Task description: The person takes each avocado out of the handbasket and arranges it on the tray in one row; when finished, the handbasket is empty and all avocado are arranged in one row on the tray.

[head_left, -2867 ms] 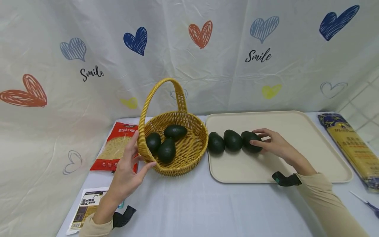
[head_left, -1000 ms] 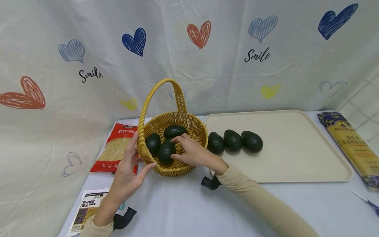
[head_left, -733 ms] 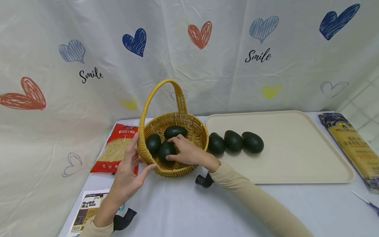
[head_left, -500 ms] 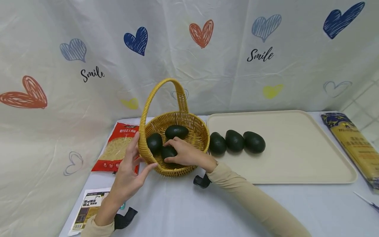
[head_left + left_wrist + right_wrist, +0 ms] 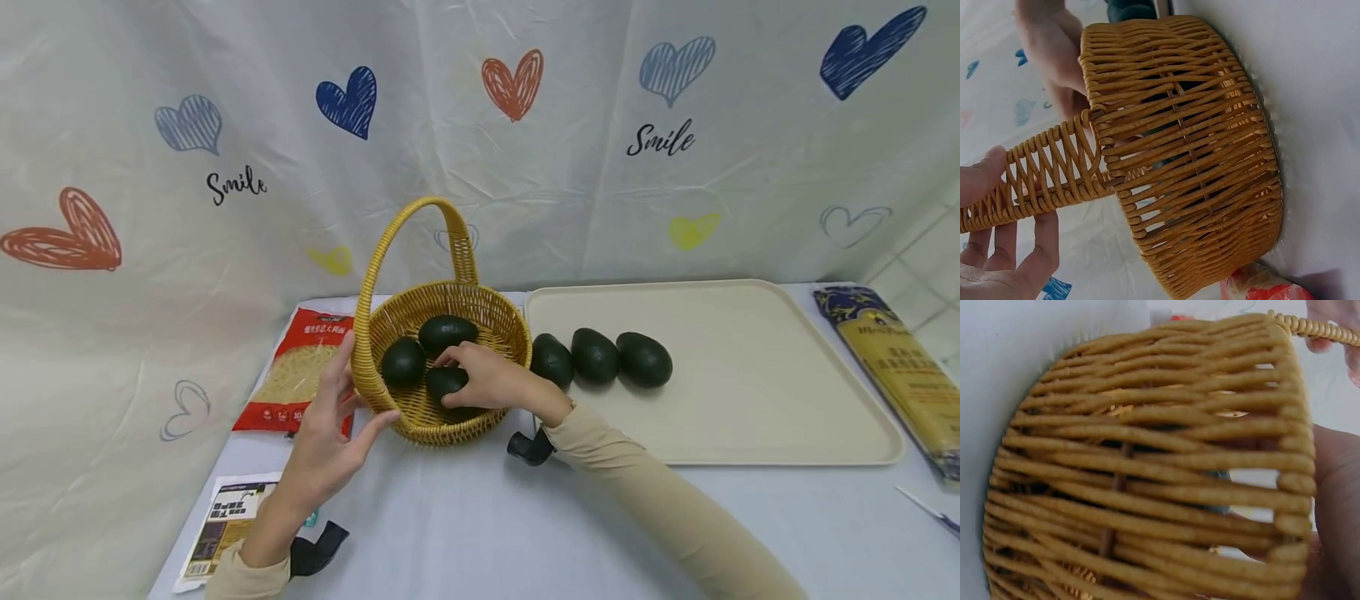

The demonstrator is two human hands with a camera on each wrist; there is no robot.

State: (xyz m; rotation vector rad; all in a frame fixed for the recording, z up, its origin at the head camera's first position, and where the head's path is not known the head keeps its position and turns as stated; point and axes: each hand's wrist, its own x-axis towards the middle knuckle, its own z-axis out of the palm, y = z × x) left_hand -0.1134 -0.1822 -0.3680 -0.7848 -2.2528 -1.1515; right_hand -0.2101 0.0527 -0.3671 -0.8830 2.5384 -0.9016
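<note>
A yellow wicker basket [image 5: 420,425] with a tall hoop handle [image 5: 1054,165] stands left of centre. My left hand [image 5: 330,433] grips the lower handle, thumb on one side and fingers on the other in the left wrist view. Inside the basket, my right hand [image 5: 491,379] holds a dark green avocado [image 5: 444,382] between thumb and fingers. Another avocado [image 5: 403,362] lies to its left, and a third avocado [image 5: 447,333] lies behind it. From the right wrist, the basket's woven wall [image 5: 1147,481] hides most of the fingers and fruit.
A cream tray [image 5: 772,375] right of the basket carries three avocados [image 5: 596,357] in a row. Red pasta bag [image 5: 300,367] and white-labelled packet [image 5: 228,521] lie at left. A yellow pasta pack [image 5: 892,367] and scissors [image 5: 933,510] are at far right.
My right hand has gone from the tray's rightmost avocado into the basket and taken an avocado there. That avocado and the left one have shifted right. My left hand stays on the handle.
</note>
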